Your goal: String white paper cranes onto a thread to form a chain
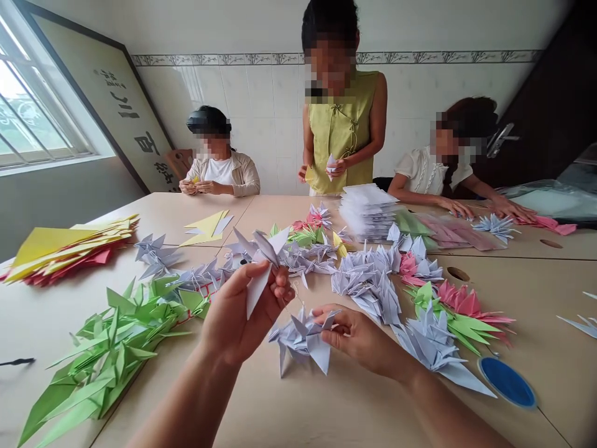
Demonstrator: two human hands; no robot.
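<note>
My left hand [237, 320] is closed around a white paper crane [267, 249], with the thumb pressed along its folded side and its wings pointing up and down. A thin pale thread [295, 290] hangs from near those fingers toward a small bunch of white paper cranes [303, 339] on the table. My right hand [357, 339] pinches a wing at the right side of this bunch between thumb and fingers. Just behind the hands lies a long row of white cranes [366, 280].
Green cranes [116, 336] and yellow sheets [69, 246] lie at the left. At the back is a stack of white packets [368, 208]. Pink cranes [459, 297] and a blue disc [507, 381] lie right. Three people [347, 134] work across the table [550, 298].
</note>
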